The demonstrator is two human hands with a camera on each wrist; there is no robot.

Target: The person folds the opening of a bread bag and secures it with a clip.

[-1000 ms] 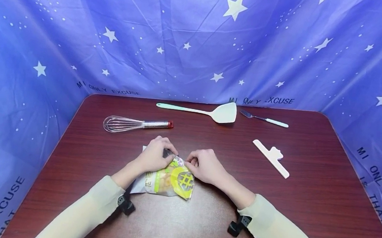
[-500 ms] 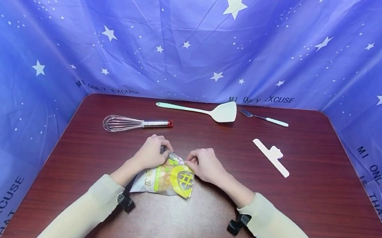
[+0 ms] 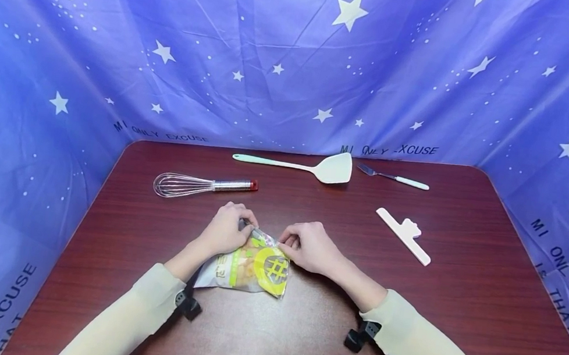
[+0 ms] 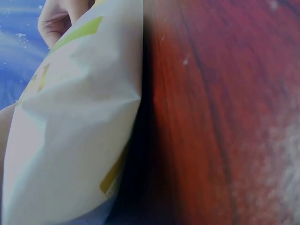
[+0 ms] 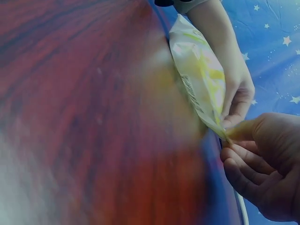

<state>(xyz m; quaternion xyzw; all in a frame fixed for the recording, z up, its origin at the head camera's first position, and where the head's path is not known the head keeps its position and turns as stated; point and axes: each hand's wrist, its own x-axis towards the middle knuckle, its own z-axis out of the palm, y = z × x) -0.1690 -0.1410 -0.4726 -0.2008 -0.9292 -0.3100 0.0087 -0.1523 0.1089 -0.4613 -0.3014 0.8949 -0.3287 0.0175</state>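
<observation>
A plastic food bag (image 3: 244, 269), printed yellow and green with pale yellow pieces showing through, lies near the middle of the table. My left hand (image 3: 226, 229) grips its far edge on the left, with the thumb on the near side. At the far right corner, my right hand (image 3: 310, 248) pinches the bag between thumb and fingers. The right wrist view shows that pinch closely, with the right hand (image 5: 269, 161) on the tip of the bag (image 5: 199, 75). In the left wrist view the bag's white side (image 4: 79, 108) hides most of the left hand.
Beyond the hands lie a whisk (image 3: 204, 186), a pale green spatula (image 3: 333, 168) and a small fork-like utensil (image 3: 410, 182) with a white handle. A white bag clip (image 3: 404, 235) rests to the right. Starry blue cloth (image 3: 298, 56) hangs around the table (image 3: 458, 314).
My left hand has slid slightly left along the bag's far edge, uncovering more of the print. The right hand has shifted a little to the right, still pinching the corner.
</observation>
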